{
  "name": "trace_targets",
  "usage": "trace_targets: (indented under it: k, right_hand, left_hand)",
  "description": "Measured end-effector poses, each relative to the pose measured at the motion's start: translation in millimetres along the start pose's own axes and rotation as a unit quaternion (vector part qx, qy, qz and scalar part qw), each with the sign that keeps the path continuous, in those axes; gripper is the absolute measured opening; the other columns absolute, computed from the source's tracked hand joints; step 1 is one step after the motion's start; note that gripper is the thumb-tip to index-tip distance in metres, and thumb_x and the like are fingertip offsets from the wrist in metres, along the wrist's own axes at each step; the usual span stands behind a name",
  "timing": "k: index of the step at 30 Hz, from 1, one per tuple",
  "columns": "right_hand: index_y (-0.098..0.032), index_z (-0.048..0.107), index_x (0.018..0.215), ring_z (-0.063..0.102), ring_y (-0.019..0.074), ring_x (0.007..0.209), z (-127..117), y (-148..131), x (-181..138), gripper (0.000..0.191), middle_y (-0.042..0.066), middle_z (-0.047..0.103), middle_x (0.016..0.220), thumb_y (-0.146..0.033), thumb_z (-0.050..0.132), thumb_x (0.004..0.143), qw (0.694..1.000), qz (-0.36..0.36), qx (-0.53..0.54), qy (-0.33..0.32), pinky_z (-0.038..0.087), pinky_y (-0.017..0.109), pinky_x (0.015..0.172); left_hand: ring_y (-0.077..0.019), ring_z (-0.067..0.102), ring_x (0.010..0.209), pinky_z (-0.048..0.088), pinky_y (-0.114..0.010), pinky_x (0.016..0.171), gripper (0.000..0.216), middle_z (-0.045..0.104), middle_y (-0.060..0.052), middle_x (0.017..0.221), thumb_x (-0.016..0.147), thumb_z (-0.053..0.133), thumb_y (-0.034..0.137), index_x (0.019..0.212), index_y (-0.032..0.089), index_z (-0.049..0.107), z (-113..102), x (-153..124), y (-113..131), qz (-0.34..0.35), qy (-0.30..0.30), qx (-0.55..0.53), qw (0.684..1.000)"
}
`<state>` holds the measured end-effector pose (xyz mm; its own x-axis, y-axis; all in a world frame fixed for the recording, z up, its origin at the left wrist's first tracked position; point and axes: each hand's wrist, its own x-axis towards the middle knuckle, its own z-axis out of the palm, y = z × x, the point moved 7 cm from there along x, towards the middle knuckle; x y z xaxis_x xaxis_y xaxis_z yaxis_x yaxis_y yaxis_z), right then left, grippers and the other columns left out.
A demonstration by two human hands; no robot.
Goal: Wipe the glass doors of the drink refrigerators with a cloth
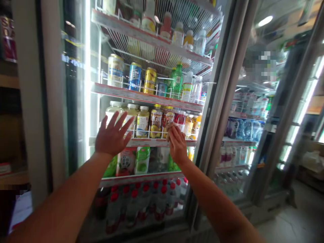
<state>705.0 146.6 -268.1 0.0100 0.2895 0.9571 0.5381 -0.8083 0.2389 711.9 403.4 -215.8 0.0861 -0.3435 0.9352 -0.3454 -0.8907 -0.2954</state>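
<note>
My left hand (112, 135) is pressed flat, fingers spread, against the glass door (76, 101) of a drinks fridge, level with the third shelf. My right hand (177, 143) is closed on a small crumpled cloth (170, 127) held against the same glass, a little to the right. Behind the glass stand jars and bottles (143, 121) on a white wire shelf, with cans (135, 76) one shelf up.
Red-capped bottles (141, 199) fill the bottom shelf. A grey door frame (225, 101) separates this fridge from a second glass-door fridge (253, 135) to the right. A dark shelving unit (10, 101) stands at the left. Bare floor (291, 219) lies at the lower right.
</note>
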Motion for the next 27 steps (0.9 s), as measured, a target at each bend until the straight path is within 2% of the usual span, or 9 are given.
trace_targets:
  k: [3,6,8,12,15,17,21,23,27]
  right_hand:
    - [-0.022,0.028,0.158,0.024,0.0218,0.152,5.6,-10.6,-16.1,0.062,0.009,0.044,0.155,-0.01,0.041,0.099,1.0,-0.009,-0.001,-0.004,0.029,0.046,0.121]
    - [-0.017,0.032,0.156,0.023,0.019,0.152,23.1,-43.7,-51.8,0.06,0.007,0.049,0.152,-0.009,0.04,0.097,0.98,-0.154,0.021,-0.122,0.028,0.04,0.122]
    - [-0.017,0.033,0.156,0.024,0.0177,0.152,27.0,-49.5,-59.9,0.059,0.005,0.049,0.152,-0.01,0.04,0.098,0.964,-0.203,0.026,-0.168,0.028,0.039,0.123]
    - [-0.022,0.028,0.158,0.027,0.019,0.151,13.6,-16.6,-23.8,0.061,0.006,0.047,0.153,-0.011,0.04,0.099,0.995,-0.067,-0.001,-0.075,0.027,0.043,0.122]
    - [-0.023,0.027,0.158,0.027,0.0214,0.151,10.2,-11.4,-20.4,0.062,0.009,0.047,0.153,-0.011,0.041,0.099,1.0,-0.004,-0.006,-0.013,0.029,0.045,0.121]
    - [-0.02,0.029,0.157,0.025,0.0209,0.152,16.5,-28.9,-35.2,0.06,0.009,0.049,0.152,-0.01,0.04,0.099,0.998,-0.06,0.01,-0.035,0.029,0.044,0.121]
    - [-0.017,0.036,0.154,0.026,0.0176,0.151,29.5,-56.6,-56.4,0.055,0.005,0.049,0.152,-0.012,0.04,0.099,0.961,-0.216,0.035,-0.168,0.029,0.038,0.122]
    - [-0.018,0.037,0.154,0.026,0.0182,0.151,23.3,-42.5,-38.3,0.055,0.006,0.049,0.153,-0.012,0.039,0.1,0.974,-0.169,0.024,-0.15,0.028,0.04,0.122]
    - [-0.021,0.033,0.156,0.026,0.0206,0.151,7.3,-14.3,-10.9,0.058,0.009,0.048,0.153,-0.011,0.041,0.1,0.999,-0.026,0.0,-0.027,0.028,0.045,0.121]
  left_hand:
    - [-0.0302,0.018,0.153,0.012,-0.056,0.125,0.073,0.02,-0.001,0.165,0.098,0.053,0.032,0.159,0.037,0.012,-0.4,0.1,0.2,0.002,0.003,0.011,1.0]
    - [-0.0301,0.018,0.153,0.012,-0.056,0.125,0.075,0.021,-0.001,0.165,0.097,0.053,0.031,0.159,0.037,0.012,0.3,0.0,-0.4,0.007,0.005,0.012,1.0]
    - [-0.0304,0.018,0.153,0.013,-0.057,0.125,0.075,0.021,-0.002,0.165,0.097,0.053,0.031,0.159,0.037,0.013,1.3,-0.3,-1.0,0.007,0.004,0.015,1.0]
    - [-0.0303,0.018,0.153,0.013,-0.057,0.125,0.072,0.022,-0.002,0.165,0.096,0.053,0.031,0.159,0.036,0.017,1.5,-0.8,-1.8,0.002,0.007,0.003,1.0]
    - [-0.0299,0.016,0.153,0.013,-0.058,0.124,0.073,0.02,-0.001,0.165,0.097,0.052,0.031,0.159,0.036,0.015,1.4,-0.8,-1.1,0.002,-0.001,0.008,1.0]
    - [-0.0296,0.016,0.153,0.014,-0.058,0.124,0.073,0.021,-0.002,0.165,0.097,0.052,0.032,0.159,0.035,0.014,0.3,-0.6,0.1,0.008,0.001,0.022,1.0]
    - [-0.0302,0.017,0.153,0.014,-0.058,0.123,0.07,0.022,-0.004,0.164,0.097,0.052,0.032,0.159,0.033,0.018,0.0,-0.3,-0.1,0.005,-0.003,0.026,1.0]
    - [-0.0307,0.017,0.153,0.014,-0.058,0.123,0.068,0.021,-0.002,0.165,0.097,0.051,0.033,0.158,0.034,0.02,1.2,-0.2,-1.7,-0.004,-0.01,0.011,1.0]
    - [-0.0298,0.017,0.153,0.013,-0.057,0.124,0.069,0.021,-0.002,0.165,0.097,0.05,0.033,0.158,0.036,0.018,1.4,-0.1,-1.5,-0.004,-0.009,0.012,1.0]
